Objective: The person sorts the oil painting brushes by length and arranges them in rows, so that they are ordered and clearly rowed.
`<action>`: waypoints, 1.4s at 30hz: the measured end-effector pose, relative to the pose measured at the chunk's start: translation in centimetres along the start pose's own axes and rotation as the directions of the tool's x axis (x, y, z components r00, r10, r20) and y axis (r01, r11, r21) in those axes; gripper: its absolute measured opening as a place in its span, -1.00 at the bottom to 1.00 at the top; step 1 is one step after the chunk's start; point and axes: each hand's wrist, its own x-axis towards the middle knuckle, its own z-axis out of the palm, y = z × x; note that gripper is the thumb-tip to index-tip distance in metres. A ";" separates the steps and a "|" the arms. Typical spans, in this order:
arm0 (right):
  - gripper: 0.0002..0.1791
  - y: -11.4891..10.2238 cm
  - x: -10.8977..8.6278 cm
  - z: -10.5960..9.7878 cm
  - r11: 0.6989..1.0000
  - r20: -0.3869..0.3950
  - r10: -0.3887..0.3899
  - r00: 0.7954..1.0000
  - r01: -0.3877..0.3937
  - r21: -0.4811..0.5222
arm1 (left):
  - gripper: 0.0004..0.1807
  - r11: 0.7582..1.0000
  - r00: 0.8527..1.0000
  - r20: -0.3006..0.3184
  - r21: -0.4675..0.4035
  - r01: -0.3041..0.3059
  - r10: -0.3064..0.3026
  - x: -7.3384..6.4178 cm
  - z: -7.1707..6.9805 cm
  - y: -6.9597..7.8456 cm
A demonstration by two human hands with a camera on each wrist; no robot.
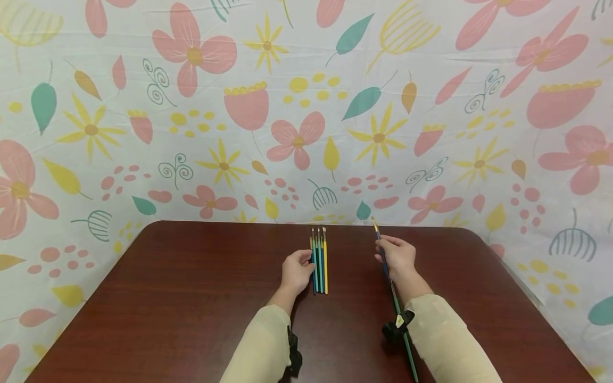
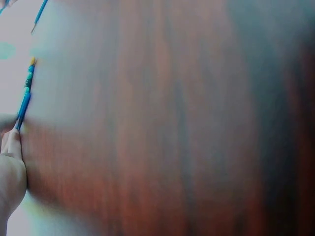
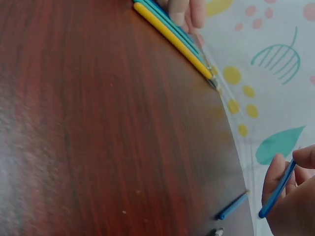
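My left hand (image 1: 298, 270) pinches a blue paintbrush (image 2: 23, 105) at the left side of a row of several paintbrushes (image 1: 319, 263). These lie side by side, bristles toward the wall, with a yellow-handled paintbrush (image 3: 172, 37) along the right edge. Off to the right, my right hand (image 1: 398, 256) holds a blue paintbrush (image 3: 279, 189) between thumb and fingers, its pale tip pointing to the wall. Below that hand and past the wrist runs a long green handle (image 1: 408, 343). In the right wrist view another short blue stick (image 3: 234, 205) lies close to this hand.
Both hands work near the far edge of a dark red-brown wooden table (image 1: 206, 298). Behind it hangs a white cloth (image 1: 306, 175) printed with flowers and leaves. A black strap with a small device (image 1: 398, 325) is on the right wrist.
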 end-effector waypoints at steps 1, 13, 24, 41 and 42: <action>-0.58 0.0 0.2 -0.1 1.000 -0.008 0.002 1.000 -0.002 -0.010 | -0.62 1.000 1.000 0.000 0.000 0.001 -0.001 0.0 0.0 0.0; -0.58 0.1 2.6 -0.9 0.994 -0.137 0.013 0.990 -0.029 -0.110 | -0.62 1.000 1.000 0.002 0.011 -0.001 0.001 0.2 -0.1 0.3; -0.56 0.3 4.0 -1.3 0.980 -0.158 0.001 0.987 -0.033 -0.194 | -0.63 1.000 1.000 -0.003 0.008 0.007 -0.007 0.2 -0.2 0.3; -0.59 0.9 5.4 -1.6 0.942 -0.119 0.008 0.993 -0.047 -0.332 | -0.64 1.000 1.000 -0.002 0.007 0.008 -0.008 0.1 -0.1 0.2; -0.59 1.0 5.5 -1.5 0.937 -0.117 0.001 0.993 -0.042 -0.346 | -0.64 1.000 1.000 -0.001 0.007 0.010 -0.010 0.0 -0.1 0.2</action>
